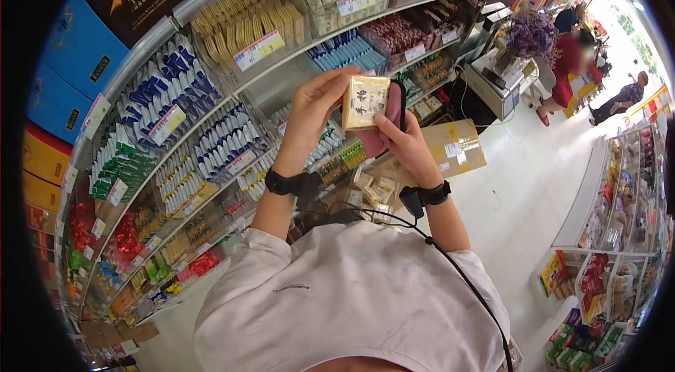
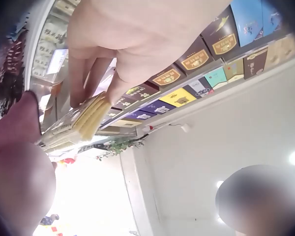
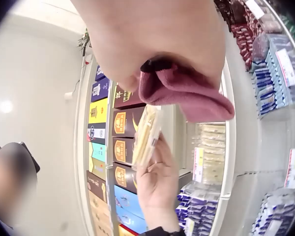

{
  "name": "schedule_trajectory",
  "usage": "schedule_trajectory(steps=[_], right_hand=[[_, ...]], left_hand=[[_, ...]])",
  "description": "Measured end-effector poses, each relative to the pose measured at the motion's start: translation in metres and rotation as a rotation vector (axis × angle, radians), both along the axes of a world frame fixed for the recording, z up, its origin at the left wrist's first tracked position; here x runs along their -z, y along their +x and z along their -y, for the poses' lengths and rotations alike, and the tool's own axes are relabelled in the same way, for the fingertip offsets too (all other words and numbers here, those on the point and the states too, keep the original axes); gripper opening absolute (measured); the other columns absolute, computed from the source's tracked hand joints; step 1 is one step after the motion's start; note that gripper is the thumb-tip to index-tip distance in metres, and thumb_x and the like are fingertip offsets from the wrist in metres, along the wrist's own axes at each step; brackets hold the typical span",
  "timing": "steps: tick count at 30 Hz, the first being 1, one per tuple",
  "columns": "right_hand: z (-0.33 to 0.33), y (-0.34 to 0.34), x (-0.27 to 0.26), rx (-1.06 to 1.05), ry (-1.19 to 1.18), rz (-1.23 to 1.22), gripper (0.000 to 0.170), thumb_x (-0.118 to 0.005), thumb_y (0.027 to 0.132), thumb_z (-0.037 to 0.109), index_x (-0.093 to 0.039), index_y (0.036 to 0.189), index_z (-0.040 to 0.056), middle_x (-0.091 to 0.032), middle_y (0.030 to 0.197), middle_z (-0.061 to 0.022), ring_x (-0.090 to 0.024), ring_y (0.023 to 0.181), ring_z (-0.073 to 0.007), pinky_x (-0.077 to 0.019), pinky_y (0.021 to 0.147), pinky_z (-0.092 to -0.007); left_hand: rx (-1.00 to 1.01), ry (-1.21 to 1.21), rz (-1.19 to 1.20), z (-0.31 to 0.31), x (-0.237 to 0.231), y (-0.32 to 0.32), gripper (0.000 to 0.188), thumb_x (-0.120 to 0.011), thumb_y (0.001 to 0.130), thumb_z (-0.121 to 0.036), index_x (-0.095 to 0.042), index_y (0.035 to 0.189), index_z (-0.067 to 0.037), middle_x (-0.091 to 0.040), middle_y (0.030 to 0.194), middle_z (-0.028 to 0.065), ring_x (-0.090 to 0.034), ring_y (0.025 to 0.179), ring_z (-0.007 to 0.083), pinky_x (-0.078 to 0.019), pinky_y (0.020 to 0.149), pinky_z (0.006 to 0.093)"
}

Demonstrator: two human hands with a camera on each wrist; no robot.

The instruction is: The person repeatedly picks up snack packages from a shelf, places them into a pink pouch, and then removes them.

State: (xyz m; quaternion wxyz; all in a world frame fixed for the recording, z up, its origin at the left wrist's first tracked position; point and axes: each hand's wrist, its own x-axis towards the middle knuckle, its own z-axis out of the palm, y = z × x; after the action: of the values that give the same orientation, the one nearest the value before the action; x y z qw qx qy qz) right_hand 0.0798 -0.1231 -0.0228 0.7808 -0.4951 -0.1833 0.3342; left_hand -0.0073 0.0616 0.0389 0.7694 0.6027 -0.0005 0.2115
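Observation:
Both hands hold a square, clear-wrapped packet (image 1: pixel 365 101) in front of the chest, its pale yellow face with dark characters turned up. From the left side my left hand (image 1: pixel 315 108) grips its edge between fingers and thumb. My right hand (image 1: pixel 411 143) presses its thumb on the packet's lower right corner and also holds a folded dusky-pink cloth (image 3: pixel 187 96), which hangs beside the packet. Seen edge-on in the left wrist view, the packet (image 2: pixel 83 120) shows yellowish layers under the wrap. In the right wrist view the left hand (image 3: pixel 157 184) supports its far side.
Curved shelves with bins of small wrapped packs (image 1: pixel 169 91) stand ahead and to the left. Below the hands lie loose packets (image 1: pixel 376 193) beside a cardboard box (image 1: pixel 457 147). A counter with purple flowers (image 1: pixel 529 34) is at the upper right, with people beyond it.

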Motion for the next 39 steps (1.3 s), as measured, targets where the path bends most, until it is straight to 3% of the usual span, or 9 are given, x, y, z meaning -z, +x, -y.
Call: schedule_trajectory(steps=[7,12,14,20,25,27,31,36,39], right_hand=[[0.004,-0.01,-0.009,0.106,-0.144,0.405,0.027,-0.071,0.097,0.023,-0.067,0.109,-0.0012,-0.071,0.096,-0.0013,-0.061,0.079,-0.0053,-0.0502,0.069,-0.0227],[0.004,-0.009,-0.001,0.116,-0.097,0.251,0.028,-0.066,0.101,0.029,-0.066,0.1,0.0011,-0.065,0.082,0.0015,-0.058,0.071,-0.0058,-0.0468,0.064,-0.0237],[0.003,-0.01,-0.003,0.111,0.017,-0.011,0.031,-0.061,0.103,0.034,-0.063,0.096,0.0035,-0.059,0.074,0.0023,-0.055,0.063,-0.0072,-0.0452,0.061,-0.0258],[0.0,-0.003,0.004,0.087,0.058,-0.04,0.025,-0.066,0.101,0.029,-0.06,0.1,0.0043,-0.059,0.074,0.0007,-0.056,0.062,-0.0076,-0.0485,0.056,-0.0267],[-0.003,0.001,0.006,0.364,0.054,0.158,0.017,-0.068,0.099,0.022,-0.063,0.1,0.006,-0.058,0.074,0.0033,-0.053,0.062,-0.0047,-0.0453,0.054,-0.0238],[-0.004,0.004,0.003,0.494,0.052,0.314,0.016,-0.068,0.1,0.021,-0.063,0.101,0.0061,-0.058,0.074,0.0041,-0.052,0.062,-0.0038,-0.0441,0.055,-0.0228],[-0.01,-0.003,-0.002,0.582,0.012,0.587,0.022,-0.066,0.099,0.014,-0.062,0.115,-0.0009,-0.061,0.083,0.0023,-0.053,0.069,-0.005,-0.0422,0.059,-0.0213],[-0.011,-0.02,0.001,0.467,-0.036,0.734,0.035,-0.051,0.103,0.011,-0.054,0.135,-0.0027,-0.064,0.115,-0.0079,-0.059,0.104,-0.0152,-0.0467,0.089,-0.028],[-0.009,-0.019,0.002,0.362,-0.005,0.737,0.045,-0.042,0.107,0.019,-0.043,0.145,-0.0048,-0.05,0.139,-0.015,-0.053,0.124,-0.024,-0.0435,0.101,-0.0339]], left_hand=[[-0.234,0.025,-0.046,0.023,0.014,-0.01,0.045,-0.071,0.095,-0.006,-0.053,0.135,0.002,-0.07,0.115,0.0137,-0.066,0.104,0.0133,-0.0527,0.089,0.0264],[-0.171,-0.006,-0.028,0.025,0.012,-0.013,0.035,-0.069,0.097,-0.008,-0.055,0.127,0.0,-0.071,0.111,0.0117,-0.067,0.101,0.013,-0.0532,0.086,0.0259],[-0.136,0.107,-0.062,0.027,0.009,-0.013,0.035,-0.069,0.097,-0.008,-0.055,0.128,-0.002,-0.071,0.111,0.0101,-0.067,0.102,0.0131,-0.0529,0.087,0.0269],[-0.075,0.384,-0.031,0.025,0.01,-0.006,0.033,-0.069,0.095,-0.007,-0.058,0.126,-0.004,-0.07,0.114,0.006,-0.065,0.106,0.0135,-0.0512,0.091,0.0296],[-0.579,0.894,-0.015,0.039,0.016,-0.013,0.042,-0.073,0.091,-0.011,-0.059,0.13,-0.003,-0.066,0.126,0.0115,-0.063,0.113,0.0199,-0.05,0.092,0.0321],[-0.399,0.847,-0.005,0.044,0.017,-0.016,0.055,-0.074,0.092,-0.014,-0.053,0.141,-0.003,-0.06,0.134,0.0156,-0.06,0.12,0.0248,-0.0491,0.096,0.0359],[-0.281,0.794,0.064,0.061,0.032,-0.006,0.063,-0.068,0.098,-0.023,-0.041,0.152,-0.002,-0.047,0.151,0.0186,-0.051,0.135,0.0267,-0.0439,0.107,0.0375],[-0.245,0.469,0.065,0.073,0.031,0.003,0.068,-0.064,0.101,-0.03,-0.036,0.153,0.003,-0.044,0.153,0.0248,-0.043,0.143,0.0342,-0.0337,0.117,0.0393],[-0.184,0.492,0.015,0.068,0.035,0.004,0.062,-0.058,0.105,-0.028,-0.034,0.157,-0.004,-0.045,0.154,0.0142,-0.045,0.141,0.0215,-0.0409,0.111,0.0373]])
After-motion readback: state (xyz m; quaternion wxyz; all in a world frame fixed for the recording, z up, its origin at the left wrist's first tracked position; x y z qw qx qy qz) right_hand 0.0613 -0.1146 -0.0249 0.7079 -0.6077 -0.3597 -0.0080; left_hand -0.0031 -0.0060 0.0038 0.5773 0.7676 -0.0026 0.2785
